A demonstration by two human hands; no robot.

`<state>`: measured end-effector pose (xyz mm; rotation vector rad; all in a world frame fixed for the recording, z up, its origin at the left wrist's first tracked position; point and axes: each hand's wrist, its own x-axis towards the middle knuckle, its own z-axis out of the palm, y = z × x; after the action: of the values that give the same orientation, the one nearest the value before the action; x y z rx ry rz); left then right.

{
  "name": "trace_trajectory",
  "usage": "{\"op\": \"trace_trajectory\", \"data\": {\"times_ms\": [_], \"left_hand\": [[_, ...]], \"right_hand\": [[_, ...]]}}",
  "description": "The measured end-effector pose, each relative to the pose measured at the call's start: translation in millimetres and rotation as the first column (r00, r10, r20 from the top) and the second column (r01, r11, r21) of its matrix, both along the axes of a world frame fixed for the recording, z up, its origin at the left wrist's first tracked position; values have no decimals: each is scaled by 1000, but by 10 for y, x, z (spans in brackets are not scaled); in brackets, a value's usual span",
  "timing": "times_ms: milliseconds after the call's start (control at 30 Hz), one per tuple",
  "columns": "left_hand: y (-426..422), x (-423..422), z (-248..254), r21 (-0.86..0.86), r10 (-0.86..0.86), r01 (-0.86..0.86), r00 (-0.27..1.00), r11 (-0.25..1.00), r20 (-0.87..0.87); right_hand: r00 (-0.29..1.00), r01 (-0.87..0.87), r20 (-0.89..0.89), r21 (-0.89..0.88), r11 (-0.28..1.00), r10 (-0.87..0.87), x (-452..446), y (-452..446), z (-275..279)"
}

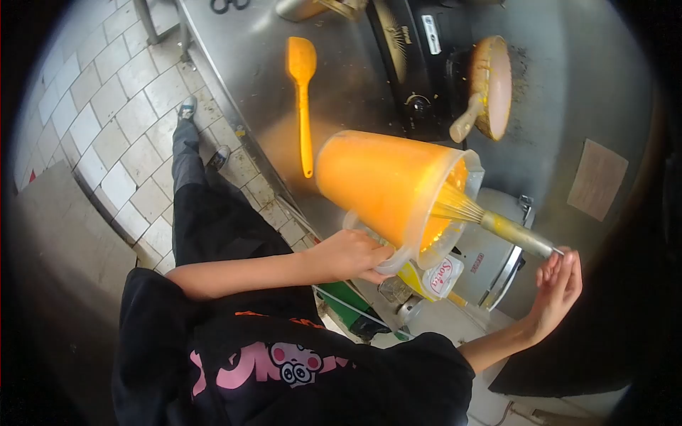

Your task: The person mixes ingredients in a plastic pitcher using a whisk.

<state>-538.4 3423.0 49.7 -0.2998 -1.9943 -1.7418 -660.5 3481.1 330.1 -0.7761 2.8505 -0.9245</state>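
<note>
A tall translucent pitcher [387, 181] of orange liquid stands on the steel counter. My left hand [352, 255] is closed around the pitcher's handle, just below the rim. A wire whisk [508, 231] dips into the liquid, its wires partly hidden inside and its metal handle sticking out past the rim. At the end of that handle, my right hand [561, 284] pinches the whisk with its fingertips. Beside the pitcher lies an orange spatula [302, 92], touched by neither hand.
A stove with a knob [418, 106] and a wooden-handled pan [490, 89] are behind the pitcher. Near my left hand sits a yellow-and-white package [437, 277]. Scissors [229, 6] lie at the counter's far end. The floor is tiled [117, 138].
</note>
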Motion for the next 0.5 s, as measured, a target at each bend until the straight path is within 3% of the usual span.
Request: {"op": "trace_trajectory", "data": {"times_ms": [167,300,367,500], "left_hand": [[62,-9,-39,5,55,-55,998,998,-9],[75,-5,-48,15,64,-64,998,998,-15],[75,-26,-61,36,98,-96,993,995,-59],[99,-37,-69,60,107,-102,990,993,-88]], "right_hand": [[999,31,-23,-181,983,-36,-10,102,-316],[971,67,240,-175,982,-24,-205,235,-952],[925,49,378,-46,998,-28,-172,147,-1304],[843,-7,537,86,996,-40,-162,59,-1166]]}}
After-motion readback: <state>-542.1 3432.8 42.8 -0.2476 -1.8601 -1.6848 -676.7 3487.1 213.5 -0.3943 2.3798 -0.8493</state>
